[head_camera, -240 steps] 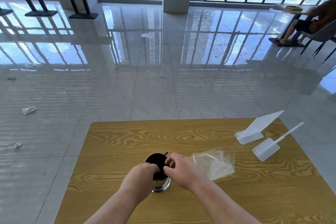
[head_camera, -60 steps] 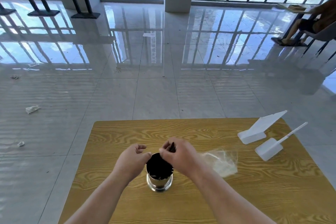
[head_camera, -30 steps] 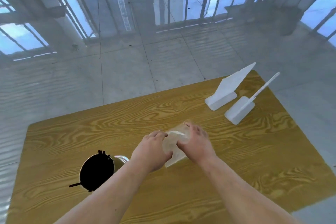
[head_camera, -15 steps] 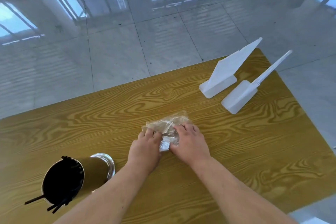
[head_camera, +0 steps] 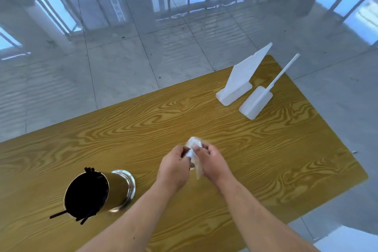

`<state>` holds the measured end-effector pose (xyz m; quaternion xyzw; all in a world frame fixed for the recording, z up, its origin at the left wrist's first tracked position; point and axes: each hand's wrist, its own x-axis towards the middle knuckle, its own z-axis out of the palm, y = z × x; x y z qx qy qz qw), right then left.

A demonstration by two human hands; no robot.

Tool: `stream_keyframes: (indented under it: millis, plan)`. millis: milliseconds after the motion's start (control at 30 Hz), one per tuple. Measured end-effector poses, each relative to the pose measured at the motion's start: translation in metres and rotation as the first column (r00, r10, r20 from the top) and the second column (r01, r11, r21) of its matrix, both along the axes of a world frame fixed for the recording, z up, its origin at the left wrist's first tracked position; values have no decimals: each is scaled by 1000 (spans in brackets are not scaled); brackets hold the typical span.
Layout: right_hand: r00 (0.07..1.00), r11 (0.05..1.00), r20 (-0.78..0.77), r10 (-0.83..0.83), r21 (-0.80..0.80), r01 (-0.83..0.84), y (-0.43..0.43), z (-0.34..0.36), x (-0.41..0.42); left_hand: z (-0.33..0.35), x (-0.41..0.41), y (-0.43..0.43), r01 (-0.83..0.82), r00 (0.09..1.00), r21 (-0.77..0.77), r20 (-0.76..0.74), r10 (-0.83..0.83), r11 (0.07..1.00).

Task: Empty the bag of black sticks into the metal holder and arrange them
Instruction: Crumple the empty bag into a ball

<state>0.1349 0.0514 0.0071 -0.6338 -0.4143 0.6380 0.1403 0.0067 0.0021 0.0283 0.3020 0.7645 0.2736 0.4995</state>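
The metal holder (head_camera: 117,188) stands at the near left of the wooden table (head_camera: 266,159), filled with black sticks (head_camera: 87,194); a few stick ends poke over its rim. The clear plastic bag (head_camera: 193,146) is crumpled into a small wad in the middle of the table. My left hand (head_camera: 173,168) and my right hand (head_camera: 212,163) both pinch the wad between them, fingers curled round it, to the right of the holder.
Two white plastic sign stands (head_camera: 238,86) (head_camera: 256,103) stand at the table's far right corner. Glossy grey floor tiles lie beyond the table's far and right edges.
The bag has gone from a flattened sheet under my fingers to a tight wad held between both hands. Before that my hands left the holder and moved right to the bag.
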Motion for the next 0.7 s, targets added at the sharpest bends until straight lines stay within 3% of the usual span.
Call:
stream_keyframes:
  millis: [67,133,200,300,467,600,700]
  plan:
    - [976,982,-177,-124,-160,96,-16,11,-2,14,6,-14,-130,927,-38,351,135,991]
    - [890,943,-370,-265,-292,159,-34,23,-2,29,8,-30,-148,813,-69,560,161,987]
    - [815,922,-462,-349,-324,212,-48,32,1,39,8,-43,-133,736,-77,660,150,988]
    - [786,926,-491,-377,-210,313,-82,53,0,54,1,-72,-40,712,-58,698,69,998]
    - [840,892,-353,-411,36,451,-143,77,-1,60,-4,-111,188,847,-20,509,-152,982]
    - [911,873,-122,-394,262,413,-179,86,14,60,11,-134,310,885,56,348,-310,949]
    - [903,855,99,-419,377,356,-192,89,33,58,27,-144,451,888,174,6,-459,875]
